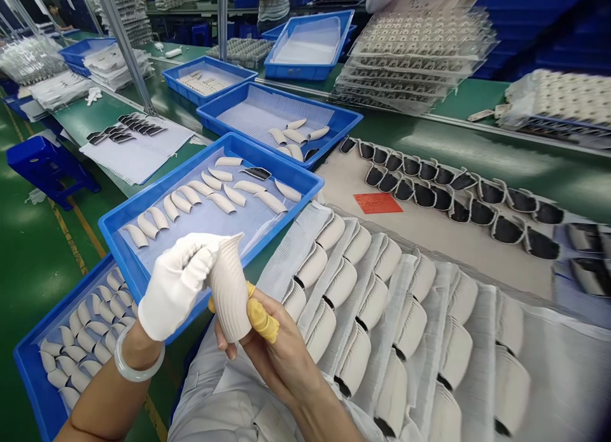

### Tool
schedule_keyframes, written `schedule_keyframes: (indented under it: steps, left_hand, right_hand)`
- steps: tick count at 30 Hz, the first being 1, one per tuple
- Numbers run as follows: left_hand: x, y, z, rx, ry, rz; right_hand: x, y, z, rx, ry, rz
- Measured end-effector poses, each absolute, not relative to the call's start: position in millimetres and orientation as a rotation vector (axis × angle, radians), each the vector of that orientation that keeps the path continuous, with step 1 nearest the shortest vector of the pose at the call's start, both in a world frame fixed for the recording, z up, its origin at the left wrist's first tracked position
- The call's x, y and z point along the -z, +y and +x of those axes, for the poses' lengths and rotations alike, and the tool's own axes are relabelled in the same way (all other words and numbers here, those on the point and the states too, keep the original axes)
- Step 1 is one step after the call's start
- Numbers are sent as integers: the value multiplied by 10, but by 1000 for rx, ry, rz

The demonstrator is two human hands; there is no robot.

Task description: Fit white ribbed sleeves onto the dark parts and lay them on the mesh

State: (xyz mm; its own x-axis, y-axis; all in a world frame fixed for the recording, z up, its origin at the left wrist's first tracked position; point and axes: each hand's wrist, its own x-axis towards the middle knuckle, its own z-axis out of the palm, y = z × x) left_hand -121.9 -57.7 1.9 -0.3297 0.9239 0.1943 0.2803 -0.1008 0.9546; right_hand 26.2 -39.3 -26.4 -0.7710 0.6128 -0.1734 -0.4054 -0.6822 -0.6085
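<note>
Held between my hands is a cream ribbed, curved shell piece (230, 296), wide at the bottom and narrowing to a pointed tip at the top. My left hand (179, 283), in a white glove, pinches its upper left edge. Yellow finger covers show on my right hand (281, 340), whose thumb presses the right side while its fingers curl behind and below. Beyond them, a blue tray (112, 235) lined with white sheet holds several similar pieces and one showing a dark inner face. To the right, rows of larger cream shells (353, 359) rest between folds of white foam sheet.
A second blue tray (28, 359) of shells sits low at left; another blue tray (351, 121) lies farther back. Dark-lined shells (424, 194) line the bench near a red card (378, 203). A metal post (126, 48) rises behind. A person carries stacked clear trays (410, 60).
</note>
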Motion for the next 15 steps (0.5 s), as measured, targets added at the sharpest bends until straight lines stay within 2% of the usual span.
schedule_keyframes:
  steps: [6,15]
  left_hand:
    - [-92,-603,-1138,-1222,1661,1353]
    - [18,-557,-1203,-1468,1644,1156]
  right_hand:
    - [237,-426,284,-2330,-748,-602]
    - [260,-501,293,-2428,-740,-576]
